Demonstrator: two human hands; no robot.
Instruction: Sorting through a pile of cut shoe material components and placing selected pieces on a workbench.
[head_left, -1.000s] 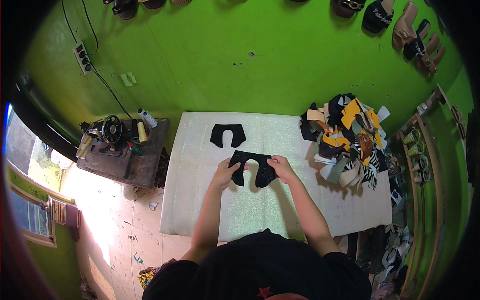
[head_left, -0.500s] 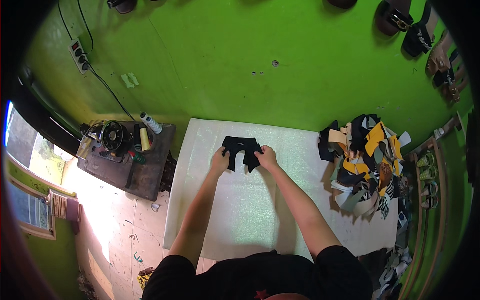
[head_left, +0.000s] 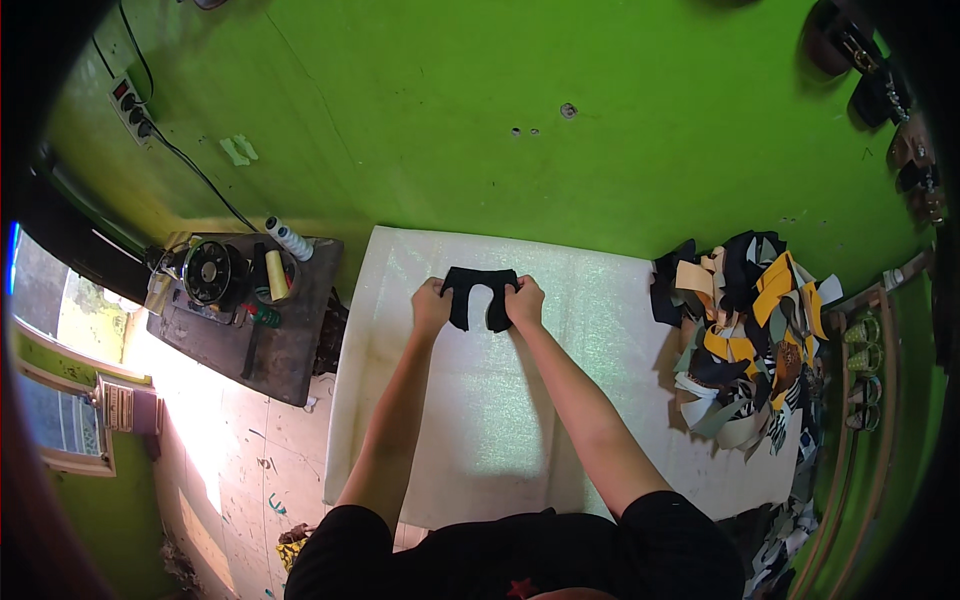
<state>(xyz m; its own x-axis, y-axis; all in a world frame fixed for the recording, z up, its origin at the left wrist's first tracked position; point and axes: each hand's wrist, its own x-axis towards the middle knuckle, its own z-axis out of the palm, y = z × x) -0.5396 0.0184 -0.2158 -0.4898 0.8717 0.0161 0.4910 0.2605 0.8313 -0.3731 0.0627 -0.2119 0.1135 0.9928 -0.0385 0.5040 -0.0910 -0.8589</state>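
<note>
Between my two hands is a black U-shaped cut piece point(head_left: 481, 275), its curved cutout facing me and its two legs pointing toward my body. My left hand point(head_left: 431, 304) pinches its left edge. On the opposite edge, my right hand point(head_left: 525, 302) grips it with thumb and fingers. Both forearms stretch forward over the white-covered table point(head_left: 480, 420). Whether the piece is fabric or leather cannot be made out.
A heap of scraps point(head_left: 745, 340) in black, yellow, tan and grey lies at the table's right. On the left, a dark sewing table point(head_left: 290, 345) carries a machine with a handwheel point(head_left: 213, 272) and thread cones point(head_left: 289, 238). Sandals stand on a rack point(head_left: 862, 350) at right.
The black piece has been brought together into one flatter U shape, its layers more aligned. My hands have shifted slightly, and the whole view has turned a little to the left.
</note>
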